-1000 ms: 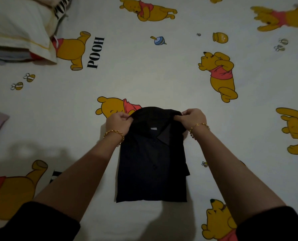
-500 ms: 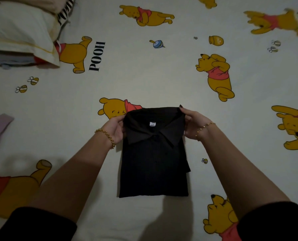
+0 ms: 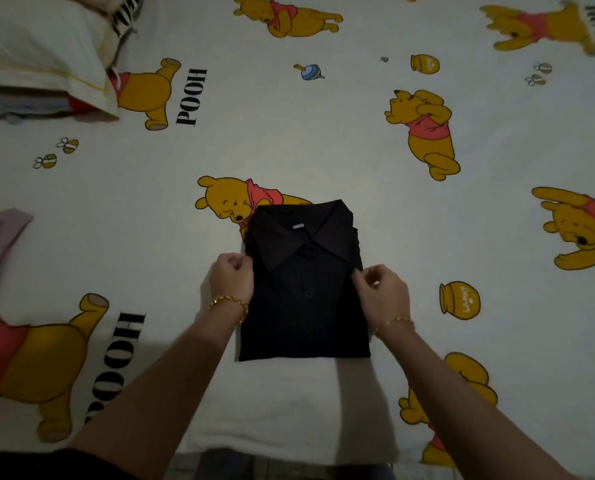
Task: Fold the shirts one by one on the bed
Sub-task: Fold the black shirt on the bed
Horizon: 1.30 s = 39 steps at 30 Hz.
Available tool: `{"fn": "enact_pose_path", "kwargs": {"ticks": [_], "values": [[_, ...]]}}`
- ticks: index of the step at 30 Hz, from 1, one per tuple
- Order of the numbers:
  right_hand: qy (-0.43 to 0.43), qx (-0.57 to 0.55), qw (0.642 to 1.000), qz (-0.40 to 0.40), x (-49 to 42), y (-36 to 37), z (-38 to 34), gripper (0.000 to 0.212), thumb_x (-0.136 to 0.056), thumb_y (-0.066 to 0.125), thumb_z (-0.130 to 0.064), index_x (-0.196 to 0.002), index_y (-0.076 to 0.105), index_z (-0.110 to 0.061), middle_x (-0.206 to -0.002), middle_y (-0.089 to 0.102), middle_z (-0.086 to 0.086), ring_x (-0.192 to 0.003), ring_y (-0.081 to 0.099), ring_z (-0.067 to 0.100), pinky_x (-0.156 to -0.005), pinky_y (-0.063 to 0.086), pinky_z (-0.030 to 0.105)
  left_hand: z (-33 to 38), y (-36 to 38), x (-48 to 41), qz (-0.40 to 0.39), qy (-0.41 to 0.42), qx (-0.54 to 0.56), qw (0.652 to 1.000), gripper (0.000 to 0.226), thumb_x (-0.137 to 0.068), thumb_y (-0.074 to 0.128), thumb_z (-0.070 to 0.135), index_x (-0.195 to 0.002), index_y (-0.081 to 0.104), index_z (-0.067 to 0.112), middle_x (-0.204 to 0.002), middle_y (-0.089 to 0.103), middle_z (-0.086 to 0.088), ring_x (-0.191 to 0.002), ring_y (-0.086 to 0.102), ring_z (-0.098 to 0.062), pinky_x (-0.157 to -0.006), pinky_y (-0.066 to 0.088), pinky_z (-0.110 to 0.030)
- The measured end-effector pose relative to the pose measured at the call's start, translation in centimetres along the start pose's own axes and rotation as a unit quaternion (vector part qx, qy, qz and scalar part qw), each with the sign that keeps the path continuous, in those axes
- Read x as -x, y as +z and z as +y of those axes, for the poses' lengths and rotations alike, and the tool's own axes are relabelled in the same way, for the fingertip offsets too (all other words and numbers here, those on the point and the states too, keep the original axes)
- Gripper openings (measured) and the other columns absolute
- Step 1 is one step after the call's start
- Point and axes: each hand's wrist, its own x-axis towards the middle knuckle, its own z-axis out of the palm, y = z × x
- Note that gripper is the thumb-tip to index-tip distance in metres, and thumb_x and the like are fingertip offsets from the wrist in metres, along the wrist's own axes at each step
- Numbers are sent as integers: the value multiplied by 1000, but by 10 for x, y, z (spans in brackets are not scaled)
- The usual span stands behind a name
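**Folded black shirt (image 3: 304, 289) flat on the bed (image 3: 324, 143), a hand at each side edge.**
The shirt lies as a neat rectangle, collar spread at its far end, buttoned front upward, resting on the cartoon-bear sheet with its far left corner over one printed bear. The left hand (image 3: 232, 278) sits at the shirt's left edge just below the collar point, its grip narrow, curled fingers and thumb pinching the cloth there. The right hand (image 3: 381, 292) sits at the shirt's right edge at about the same level, its grip likewise narrow, fingertips (image 3: 356, 276) closed on the edge. Each wrist wears a gold bracelet (image 3: 228, 303). Far to the shirt's upper left lies a white pillow (image 3: 36, 53); well to its left, at the frame edge, lie stacked pale garments (image 3: 1, 244).
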Motion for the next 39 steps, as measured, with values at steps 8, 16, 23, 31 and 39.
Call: {"fn": "enact_pose_path", "kwargs": {"ticks": [8, 16, 23, 31, 39], "values": [[-18, -130, 991, -14, 22, 3, 1, 3, -91, 59, -12, -90, 61, -10, -84, 66, 5, -73, 58, 15, -70, 45, 26, -16, 1, 35, -24, 21, 2, 1000, 21, -93, 53, 32, -101, 62, 15, -97, 63, 0, -91, 57, -21, -76, 41, -27], [180, -179, 963, -92, 34, 3, 22, 37, -94, 51, -37, -83, 62, -3, -80, 60, 7, -75, 52, 20, -67, 41, 31, -20, -9, 56, 0, 24, -29, 999, 37, -98, 41, 41, -92, 60, 9, -83, 58, -2, -76, 52, -19, -63, 34, -27], [8, -156, 988, 16, 60, -4, 33, 27, -97, 47, -17, -74, 52, -4, -65, 49, 5, -58, 40, 8, -51, 31, 19, -44, -6, 75, -32, 86, 10, 996, 22, -100, 38, 18, -83, 51, 9, -72, 50, -2, -69, 46, -17, -50, 28, -22], [54, -112, 992, -10, 69, 1, 49, 36, -99, 43, -25, -74, 51, -1, -65, 48, 6, -63, 41, 16, -54, 31, 29, -56, -6, 74, -11, 59, -49, 997, 23, -98, 45, 29, -100, 60, 12, -90, 60, -2, -81, 53, -18, -70, 38, -27], [58, -59, 995, -59, -2, 4, 3, 35, -99, 40, -39, -95, 54, -8, -87, 55, 5, -85, 50, 23, -72, 34, 29, -10, -7, 27, -24, 37, -28, 999, 32, -94, 51, 39, -104, 64, 11, -97, 64, -3, -83, 51, -16, -71, 37, -26]]}}
